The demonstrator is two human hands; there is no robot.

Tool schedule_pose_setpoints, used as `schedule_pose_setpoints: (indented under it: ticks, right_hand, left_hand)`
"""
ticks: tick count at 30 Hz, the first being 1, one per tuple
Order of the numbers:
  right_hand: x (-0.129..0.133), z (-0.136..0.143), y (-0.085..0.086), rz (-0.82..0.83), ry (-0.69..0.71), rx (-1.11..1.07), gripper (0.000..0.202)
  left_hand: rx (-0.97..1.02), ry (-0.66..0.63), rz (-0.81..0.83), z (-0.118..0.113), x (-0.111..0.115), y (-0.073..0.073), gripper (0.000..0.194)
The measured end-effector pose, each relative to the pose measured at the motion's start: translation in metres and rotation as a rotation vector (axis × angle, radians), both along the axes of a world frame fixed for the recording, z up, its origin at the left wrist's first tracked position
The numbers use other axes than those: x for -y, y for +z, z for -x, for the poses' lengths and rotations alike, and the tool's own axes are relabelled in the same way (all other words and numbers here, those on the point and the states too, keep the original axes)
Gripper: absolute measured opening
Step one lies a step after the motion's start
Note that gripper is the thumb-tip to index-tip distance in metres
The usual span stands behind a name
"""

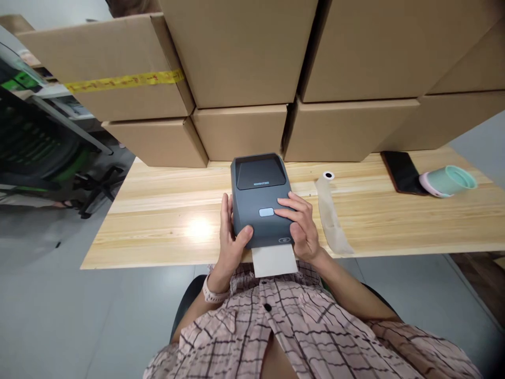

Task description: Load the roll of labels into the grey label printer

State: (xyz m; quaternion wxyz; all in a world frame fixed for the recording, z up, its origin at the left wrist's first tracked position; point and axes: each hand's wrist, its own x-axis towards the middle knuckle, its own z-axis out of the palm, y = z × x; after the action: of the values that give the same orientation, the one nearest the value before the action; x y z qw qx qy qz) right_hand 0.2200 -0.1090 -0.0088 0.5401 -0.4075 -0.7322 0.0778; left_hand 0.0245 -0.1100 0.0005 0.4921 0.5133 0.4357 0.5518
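Note:
A dark grey label printer (258, 196) with a glossy black window stands on the wooden table in front of me. White label paper (275, 261) sticks out of its near side, past the table edge. My left hand (231, 237) grips the printer's left side, its thumb on the front corner and the other fingers along the side. My right hand (302, 226) holds the right side, fingers over the top. Its index fingertip is at the edge of the light blue button (266, 212). Right of the printer lies a curled translucent strip (330, 218) beside a small roll core (328, 175).
Stacked cardboard boxes (240, 131) wall off the back of the wooden table (158, 226). A phone (401, 171) and a green-and-pink cup (447, 181) lie together at the right. An office chair (39, 142) stands on the floor at left. Part of another person's head (132, 6) shows behind the boxes.

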Motion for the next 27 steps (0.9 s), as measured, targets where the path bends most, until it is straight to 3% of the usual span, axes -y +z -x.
schedule_pose_setpoints:
  ticks: [6, 9, 11, 12, 15, 17, 19, 23, 27]
  right_hand:
    - [-0.004, 0.001, -0.009, 0.005, -0.046, -0.017, 0.044]
    - [-0.003, 0.002, -0.003, 0.002, -0.041, -0.014, 0.043]
    - [-0.002, 0.003, 0.0, 0.012, -0.039, -0.016, 0.041]
    - [-0.001, 0.004, 0.002, 0.011, -0.032, -0.022, 0.041]
    - [-0.002, 0.005, 0.003, -0.027, -0.006, -0.049, 0.04]
    - [-0.003, 0.004, 0.004, -0.046, -0.005, -0.039, 0.041]
    - [-0.003, 0.002, 0.005, -0.044, -0.011, 0.008, 0.045]
    - [-0.001, -0.004, 0.017, -0.012, -0.013, 0.168, 0.051]
    - [0.003, -0.005, 0.033, -0.036, -0.093, 0.399, 0.046]
  left_hand:
    - [-0.044, 0.037, -0.043, -0.001, 0.003, -0.003, 0.089]
    - [-0.091, 0.289, -0.118, 0.004, 0.03, -0.009, 0.068]
    - [-0.097, 0.469, -0.107, 0.007, 0.053, -0.013, 0.03]
    - [-0.124, 0.377, -0.018, 0.009, 0.062, -0.013, 0.023]
    - [-0.115, -0.115, 0.342, 0.009, 0.073, -0.01, 0.043]
    - [-0.019, -0.337, 0.518, 0.008, 0.068, -0.005, 0.05]
    - [0.03, -0.395, 0.559, 0.007, 0.06, -0.001, 0.052]
    - [-0.103, -0.336, 0.422, 0.009, 0.054, -0.003, 0.048]
    - [-0.153, -0.303, 0.396, 0.009, 0.057, -0.006, 0.051]
